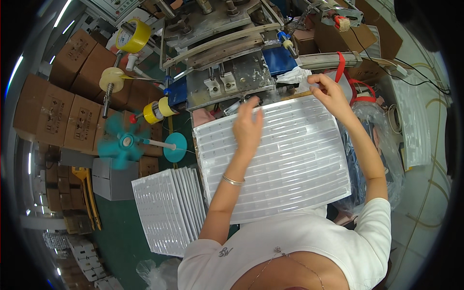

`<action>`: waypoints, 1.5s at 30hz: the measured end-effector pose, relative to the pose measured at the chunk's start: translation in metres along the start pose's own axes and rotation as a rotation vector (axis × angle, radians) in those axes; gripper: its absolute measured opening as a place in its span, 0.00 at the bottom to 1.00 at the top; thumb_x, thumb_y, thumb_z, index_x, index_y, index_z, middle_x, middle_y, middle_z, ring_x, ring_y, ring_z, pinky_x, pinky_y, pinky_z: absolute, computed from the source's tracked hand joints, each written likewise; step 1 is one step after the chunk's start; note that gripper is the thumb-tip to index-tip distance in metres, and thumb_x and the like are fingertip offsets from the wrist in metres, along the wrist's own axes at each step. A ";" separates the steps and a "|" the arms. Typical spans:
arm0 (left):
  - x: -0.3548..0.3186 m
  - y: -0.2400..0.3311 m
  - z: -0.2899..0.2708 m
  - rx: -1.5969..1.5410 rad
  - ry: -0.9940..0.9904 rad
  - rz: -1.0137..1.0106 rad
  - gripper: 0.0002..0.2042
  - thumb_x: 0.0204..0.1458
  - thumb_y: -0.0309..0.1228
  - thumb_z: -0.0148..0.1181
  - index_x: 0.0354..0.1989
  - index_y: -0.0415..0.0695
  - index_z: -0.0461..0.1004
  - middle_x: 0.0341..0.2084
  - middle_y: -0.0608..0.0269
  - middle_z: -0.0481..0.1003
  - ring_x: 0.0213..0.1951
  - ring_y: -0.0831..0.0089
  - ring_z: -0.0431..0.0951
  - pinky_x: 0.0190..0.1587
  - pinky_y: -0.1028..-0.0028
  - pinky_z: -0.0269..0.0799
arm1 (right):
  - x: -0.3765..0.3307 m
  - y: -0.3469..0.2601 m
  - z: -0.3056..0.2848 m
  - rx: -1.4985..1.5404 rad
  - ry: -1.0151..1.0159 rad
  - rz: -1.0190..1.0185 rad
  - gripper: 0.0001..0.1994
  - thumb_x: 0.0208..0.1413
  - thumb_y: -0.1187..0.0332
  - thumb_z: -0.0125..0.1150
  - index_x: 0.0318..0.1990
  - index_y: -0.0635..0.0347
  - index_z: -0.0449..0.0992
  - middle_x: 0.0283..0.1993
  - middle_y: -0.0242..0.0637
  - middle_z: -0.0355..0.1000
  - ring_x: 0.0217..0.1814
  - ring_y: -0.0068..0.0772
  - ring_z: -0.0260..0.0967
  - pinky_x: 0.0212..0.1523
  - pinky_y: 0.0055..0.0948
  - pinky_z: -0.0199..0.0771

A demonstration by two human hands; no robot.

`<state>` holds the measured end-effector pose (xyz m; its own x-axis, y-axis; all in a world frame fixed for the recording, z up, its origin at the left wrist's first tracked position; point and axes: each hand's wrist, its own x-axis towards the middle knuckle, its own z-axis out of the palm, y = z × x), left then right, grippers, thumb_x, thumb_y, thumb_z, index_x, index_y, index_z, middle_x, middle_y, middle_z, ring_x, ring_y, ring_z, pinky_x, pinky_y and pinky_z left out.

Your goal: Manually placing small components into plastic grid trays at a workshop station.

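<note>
A large white panel [280,159] lies in front of me, covered by rows of shiny clear strips. Over its upper left part hovers my left hand [248,128], slightly smeared by motion, its fingers stretched out and apart with nothing visible in them. My right hand [329,95] is raised at the panel's far right corner. Its thumb and fingertips come together in a pinch; whatever they hold, if anything, is too small to make out. Beside those fingertips lies a crumpled white cloth [294,76]. Just beyond the panel stands a metal press [241,79] with a worn plate.
Several similar white panels [166,210] lean together at the left. Behind them are a teal fan [126,140], a yellow tape roll [134,36] and stacked cartons [55,113]. Red straps [341,67] and a clear plastic bag [386,159] are on the right.
</note>
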<state>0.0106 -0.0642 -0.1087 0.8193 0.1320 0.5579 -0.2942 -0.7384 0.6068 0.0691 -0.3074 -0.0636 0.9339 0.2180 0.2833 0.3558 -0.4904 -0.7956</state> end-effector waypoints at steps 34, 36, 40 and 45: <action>-0.007 0.053 0.053 -0.136 -0.371 0.254 0.12 0.44 0.30 0.64 0.35 0.44 0.69 0.29 0.57 0.75 0.28 0.56 0.77 0.29 0.64 0.72 | 0.050 0.002 0.033 0.022 0.289 -0.090 0.13 0.54 0.68 0.58 0.45 0.63 0.74 0.43 0.38 0.74 0.40 0.26 0.72 0.41 0.24 0.71; -0.011 0.065 0.073 -0.056 -0.494 0.407 0.12 0.41 0.30 0.65 0.33 0.44 0.70 0.23 0.58 0.73 0.25 0.58 0.77 0.26 0.64 0.71 | 0.038 0.020 0.017 0.057 0.300 -0.056 0.12 0.54 0.68 0.58 0.44 0.63 0.74 0.42 0.37 0.75 0.40 0.24 0.72 0.42 0.24 0.71; -0.027 0.054 0.110 0.281 -0.756 0.470 0.10 0.43 0.31 0.64 0.32 0.45 0.71 0.24 0.58 0.73 0.25 0.59 0.77 0.27 0.64 0.72 | 0.010 0.027 -0.005 0.061 0.377 -0.016 0.11 0.53 0.68 0.58 0.42 0.61 0.76 0.38 0.40 0.76 0.38 0.32 0.74 0.40 0.27 0.72; -0.026 0.075 0.102 0.039 -0.640 0.283 0.09 0.42 0.24 0.57 0.34 0.40 0.68 0.30 0.51 0.71 0.31 0.53 0.75 0.32 0.60 0.72 | -0.015 0.050 -0.033 0.041 0.336 0.079 0.12 0.56 0.67 0.56 0.44 0.64 0.74 0.41 0.33 0.74 0.41 0.21 0.69 0.44 0.21 0.68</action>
<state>0.0172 -0.1903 -0.1355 0.8461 -0.4753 0.2415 -0.5310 -0.7118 0.4598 0.0741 -0.3626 -0.0898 0.9203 -0.1123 0.3748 0.2864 -0.4591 -0.8410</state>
